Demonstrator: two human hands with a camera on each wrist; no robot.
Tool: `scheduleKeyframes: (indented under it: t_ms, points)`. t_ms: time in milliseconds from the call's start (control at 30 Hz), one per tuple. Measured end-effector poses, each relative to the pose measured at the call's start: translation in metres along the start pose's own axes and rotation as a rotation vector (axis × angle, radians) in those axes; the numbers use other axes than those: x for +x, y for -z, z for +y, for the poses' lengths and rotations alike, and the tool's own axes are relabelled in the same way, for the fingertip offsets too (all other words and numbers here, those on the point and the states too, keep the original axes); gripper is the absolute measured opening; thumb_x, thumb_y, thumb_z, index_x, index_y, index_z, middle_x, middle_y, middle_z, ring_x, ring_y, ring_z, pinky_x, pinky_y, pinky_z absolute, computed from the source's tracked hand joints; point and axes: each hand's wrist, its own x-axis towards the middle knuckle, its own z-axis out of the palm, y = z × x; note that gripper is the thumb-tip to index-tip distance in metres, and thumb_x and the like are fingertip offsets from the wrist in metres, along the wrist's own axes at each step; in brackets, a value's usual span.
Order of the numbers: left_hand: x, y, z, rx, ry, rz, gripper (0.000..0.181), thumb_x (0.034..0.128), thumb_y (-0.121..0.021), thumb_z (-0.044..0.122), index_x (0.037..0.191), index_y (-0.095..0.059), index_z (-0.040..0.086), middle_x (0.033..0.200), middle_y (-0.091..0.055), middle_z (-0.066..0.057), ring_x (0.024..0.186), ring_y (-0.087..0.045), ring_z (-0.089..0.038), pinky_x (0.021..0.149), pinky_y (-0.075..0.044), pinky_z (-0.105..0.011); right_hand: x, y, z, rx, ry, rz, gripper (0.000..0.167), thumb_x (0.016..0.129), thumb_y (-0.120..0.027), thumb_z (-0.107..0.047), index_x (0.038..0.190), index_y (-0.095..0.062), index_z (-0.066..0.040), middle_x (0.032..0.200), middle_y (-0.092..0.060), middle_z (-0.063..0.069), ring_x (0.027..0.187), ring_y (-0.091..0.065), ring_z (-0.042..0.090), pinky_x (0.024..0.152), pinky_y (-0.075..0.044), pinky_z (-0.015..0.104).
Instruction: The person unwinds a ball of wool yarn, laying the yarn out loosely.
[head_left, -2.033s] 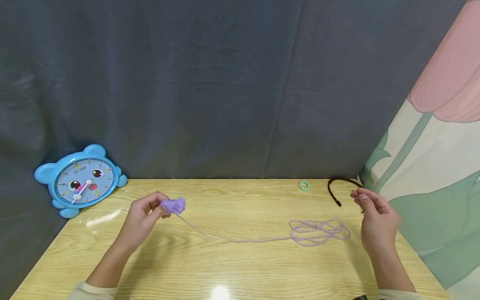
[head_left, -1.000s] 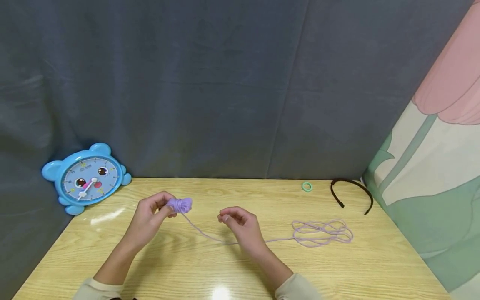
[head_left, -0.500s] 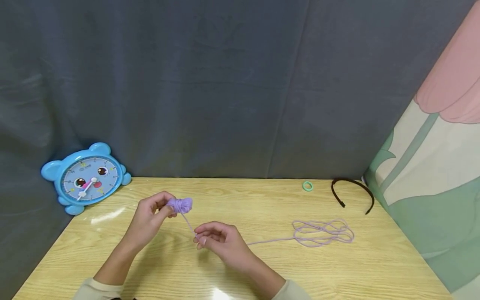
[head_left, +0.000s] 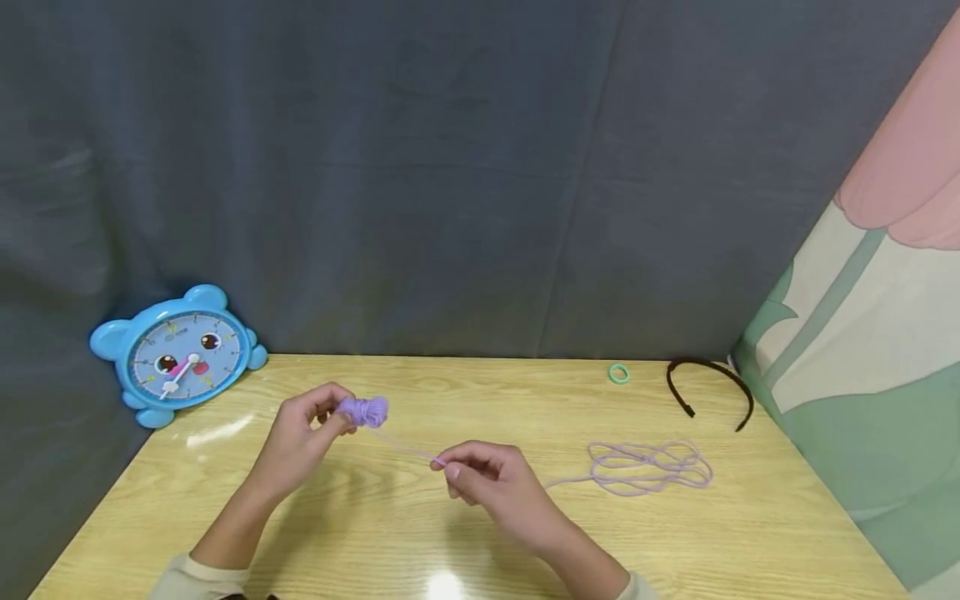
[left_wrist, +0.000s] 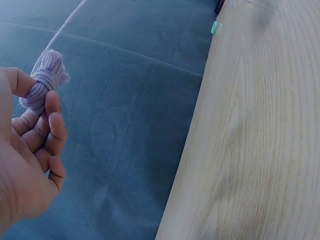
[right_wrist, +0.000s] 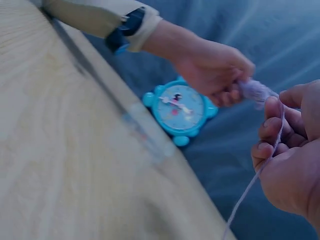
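A small bundle of lilac yarn (head_left: 365, 412), wound round its middle, is pinched between the thumb and fingers of my left hand (head_left: 306, 433) above the table. From the bundle a single strand (head_left: 408, 451) runs to my right hand (head_left: 498, 487), which pinches it between thumb and fingertips. In the right wrist view the strand (right_wrist: 245, 192) passes over the right palm and hangs down. Its far part lies as loose yarn loops (head_left: 648, 467) on the table, right of the right hand.
A blue bear-shaped clock (head_left: 187, 357) leans at the back left by the dark curtain (head_left: 420, 183). Near the back edge lie a small green ring (head_left: 618, 374) and a black headband (head_left: 712, 364). A flower-patterned cloth (head_left: 855, 358) hangs on the right.
My right hand came left from near the headband, took hold of the strand close to the bundle, then drew back right with it. The left hand keeps its grip on the bundle.
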Motion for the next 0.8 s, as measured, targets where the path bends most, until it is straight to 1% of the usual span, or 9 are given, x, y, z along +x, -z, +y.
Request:
scheduleKeyframes:
  t_ms: [100,200,267,367,433,567,700,800]
  points:
    - [0.001,0.0,0.001,0.006,-0.005,-0.008,0.014,0.0941,-0.061,-0.005,0.09,-0.069,0.005,0.075,-0.066,0.001,0.07,-0.059,-0.007,0.064,-0.045,-0.025,-0.003,0.014,-0.008,-0.007,0.034,0.063,0.027,0.105,-0.059,-0.013,0.116,-0.067,0.01,0.081,-0.058,-0.007,0.072,-0.048,0.004,0.066,-0.044,0.02]
    - [0.001,0.0,0.001,0.005,-0.004,-0.017,0.014,0.0939,-0.061,-0.005,0.09,-0.069,0.005,0.075,-0.066,0.001,0.07,-0.059,-0.007,0.064,-0.046,-0.025,-0.006,0.027,-0.016,-0.034,0.034,0.113,0.025,0.104,-0.06,-0.014,0.113,-0.067,0.009,0.079,-0.056,-0.007,0.071,-0.046,0.004,0.065,-0.044,0.021]
    - [0.001,0.0,0.001,0.006,-0.004,-0.021,0.014,0.0938,-0.061,-0.005,0.089,-0.069,0.006,0.075,-0.066,0.001,0.07,-0.06,-0.008,0.064,-0.046,-0.025,-0.008,0.036,-0.02,-0.062,0.035,0.128,0.023,0.104,-0.06,-0.014,0.11,-0.067,0.007,0.077,-0.053,-0.006,0.071,-0.046,0.005,0.065,-0.044,0.023]
    - [0.002,0.0,0.001,0.008,-0.007,-0.025,0.015,0.094,-0.061,-0.005,0.089,-0.069,0.006,0.075,-0.066,0.001,0.07,-0.061,-0.009,0.064,-0.047,-0.025,-0.013,0.045,-0.025,-0.076,0.021,0.124,0.021,0.104,-0.06,-0.015,0.106,-0.066,0.005,0.076,-0.049,-0.005,0.071,-0.044,0.006,0.065,-0.043,0.026]
    - [0.002,0.0,0.001,0.006,-0.012,-0.025,0.015,0.0939,-0.06,-0.005,0.089,-0.069,0.006,0.075,-0.066,0.002,0.07,-0.061,-0.01,0.064,-0.047,-0.025,-0.016,0.05,-0.026,-0.082,0.01,0.117,0.02,0.104,-0.06,-0.016,0.104,-0.066,0.004,0.075,-0.049,-0.005,0.071,-0.044,0.007,0.064,-0.042,0.028]
    - [0.002,-0.001,0.002,0.004,-0.028,-0.027,0.015,0.0937,-0.061,-0.005,0.089,-0.069,0.006,0.075,-0.067,0.002,0.07,-0.06,-0.009,0.065,-0.045,-0.025,-0.022,0.058,-0.024,-0.09,-0.009,0.136,0.018,0.104,-0.061,-0.017,0.103,-0.067,0.0,0.075,-0.048,-0.006,0.071,-0.044,0.006,0.064,-0.043,0.028]
    - [0.002,-0.002,0.001,0.01,-0.033,-0.035,0.016,0.0938,-0.061,-0.005,0.089,-0.069,0.007,0.074,-0.066,0.003,0.07,-0.059,-0.007,0.066,-0.044,-0.025,-0.024,0.066,-0.02,-0.107,-0.012,0.176,0.018,0.104,-0.062,-0.017,0.105,-0.067,0.0,0.075,-0.047,-0.006,0.071,-0.044,0.007,0.065,-0.043,0.028]
    - [0.001,-0.002,0.0,0.006,-0.034,-0.039,0.017,0.0935,-0.06,-0.006,0.088,-0.068,0.008,0.074,-0.064,0.005,0.07,-0.058,-0.007,0.065,-0.044,-0.025,-0.026,0.072,-0.019,-0.122,-0.009,0.215,0.017,0.104,-0.062,-0.018,0.105,-0.068,-0.002,0.076,-0.049,-0.006,0.072,-0.045,0.007,0.067,-0.046,0.029]
